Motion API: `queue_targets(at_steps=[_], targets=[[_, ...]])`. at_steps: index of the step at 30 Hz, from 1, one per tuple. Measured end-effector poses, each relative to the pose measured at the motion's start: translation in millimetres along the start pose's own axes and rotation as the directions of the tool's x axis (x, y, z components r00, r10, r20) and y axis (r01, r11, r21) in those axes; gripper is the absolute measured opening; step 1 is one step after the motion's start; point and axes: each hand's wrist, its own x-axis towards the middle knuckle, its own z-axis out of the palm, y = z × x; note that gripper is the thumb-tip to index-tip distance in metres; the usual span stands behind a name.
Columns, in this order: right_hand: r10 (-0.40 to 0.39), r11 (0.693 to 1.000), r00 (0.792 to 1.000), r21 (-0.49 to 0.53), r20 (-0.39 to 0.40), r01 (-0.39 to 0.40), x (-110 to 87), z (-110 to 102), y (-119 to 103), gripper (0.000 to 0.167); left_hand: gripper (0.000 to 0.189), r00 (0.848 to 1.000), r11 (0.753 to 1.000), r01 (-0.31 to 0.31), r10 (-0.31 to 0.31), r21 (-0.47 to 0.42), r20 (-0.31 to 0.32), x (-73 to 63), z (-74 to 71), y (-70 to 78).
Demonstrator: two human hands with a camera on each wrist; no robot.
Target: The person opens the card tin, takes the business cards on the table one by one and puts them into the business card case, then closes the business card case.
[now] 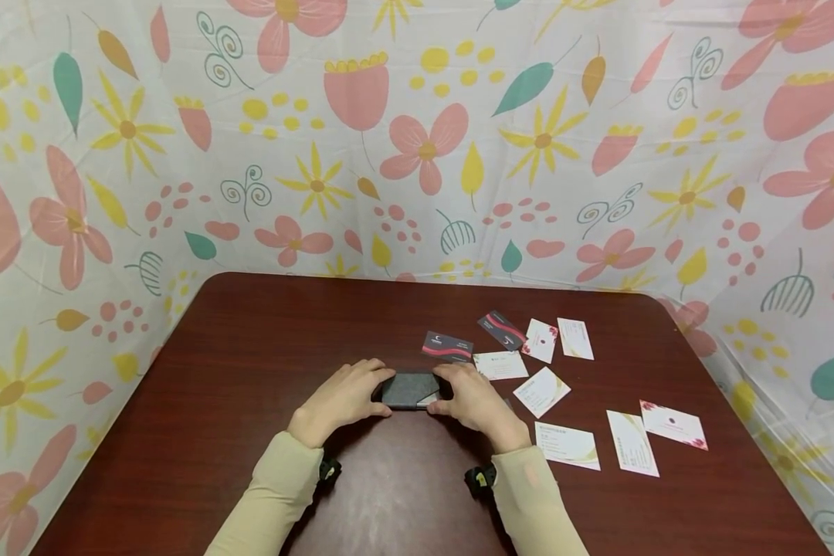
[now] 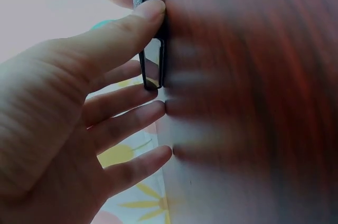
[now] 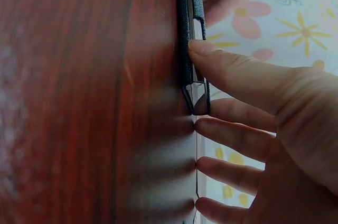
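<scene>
A dark grey business card case (image 1: 406, 390) lies flat on the table, with a white corner of card showing at its right end. My left hand (image 1: 346, 394) grips its left end, thumb at the near edge and fingertips at the far side. At the other end, my right hand (image 1: 474, 398) holds it in the same way. The left wrist view shows the case (image 2: 153, 55) edge-on, its end open between the covers. In the right wrist view the thumb presses the near edge of the case (image 3: 184, 49), and the lower fingertips touch the tabletop.
Several business cards lie scattered on the right of the dark wood table (image 1: 250, 332). Two grey cards with a pink stripe are among them, one grey card (image 1: 448, 346) just behind the case. White cards (image 1: 566, 445) lie right of my right hand. A flowered curtain (image 1: 424, 154) surrounds the table.
</scene>
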Motion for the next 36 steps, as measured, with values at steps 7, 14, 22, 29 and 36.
queue_targets(at_steps=[7,14,22,29,36], targets=[[0.004,1.0,1.0,0.019,-0.01,-0.003,0.2,0.4,0.6,0.06,0.058,1.0,1.0,-0.02,0.02,-0.02,-0.013,0.1,-1.6,1.3],[-0.011,0.999,1.0,0.03,-0.019,0.011,-0.6,0.4,1.6,0.06,0.055,0.999,0.999,-0.042,0.042,-0.008,-0.007,1.5,-3.3,0.4],[0.027,0.999,1.0,0.046,-0.007,-0.027,-0.3,0.4,1.2,0.062,0.051,0.998,0.998,-0.064,0.064,-0.008,-0.015,2.2,-4.6,0.5],[0.035,0.998,0.999,0.045,0.002,-0.035,0.5,1.4,1.0,0.062,0.046,0.996,0.996,-0.089,0.089,0.025,-0.019,5.3,-3.8,0.8],[0.076,0.996,0.997,0.039,0.022,-0.076,2.2,2.6,0.0,0.063,0.043,0.997,0.997,-0.075,0.075,0.004,0.009,7.5,-6.4,2.5]])
